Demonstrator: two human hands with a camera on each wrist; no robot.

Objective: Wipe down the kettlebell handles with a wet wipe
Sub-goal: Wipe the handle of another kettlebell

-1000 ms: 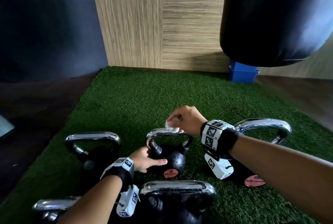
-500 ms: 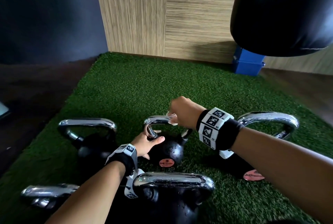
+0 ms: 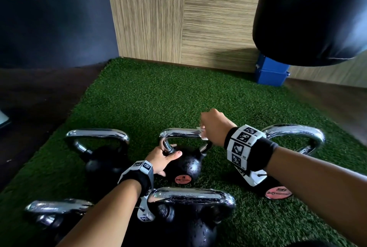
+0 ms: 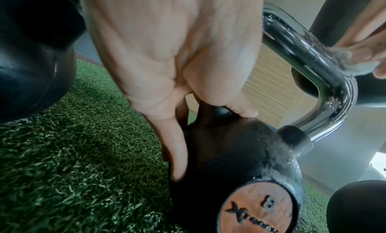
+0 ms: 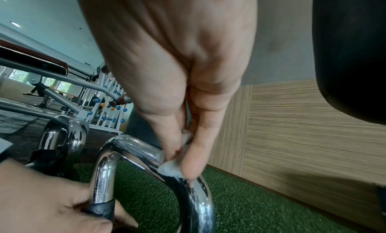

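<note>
Since a second ago your right hand (image 3: 213,127) is sliding the wet wipe (image 3: 202,134) from the middle of the chrome handle (image 3: 179,133) toward its right end, and your left hand (image 3: 161,158) is moving up from the ball to the handle's left leg.

Right hand is now pinching the wipe (image 5: 170,168) between thumb and fingers (image 5: 196,154), wrapped over the top bar just before the right bend. Wipe is sitting under the fingertips, touching the chrome, bunched small and white. In the left wrist view the wipe (image 4: 353,63) is showing at the upper right, pressed on the bar by your right fingers.

Left hand (image 4: 177,63) is gripping the small kettlebell (image 3: 184,165) at the base of the left leg of the handle, thumb lying over the ball's shoulder, fingers curling round the leg (image 5: 102,178). Kettlebell is standing upright on the green turf (image 3: 158,98), round orange label (image 4: 258,209) facing you, marked 8.

Handle is looking wet, droplets along it.

Four other kettlebells are standing around: one back-left (image 3: 99,147), one right (image 3: 294,137) behind your right forearm, one near centre (image 3: 190,207), one near left (image 3: 57,209). Black punching bag (image 3: 309,14) is hanging at upper right, blue box (image 3: 272,72) below it by the wood-panel wall (image 3: 178,18).
</note>
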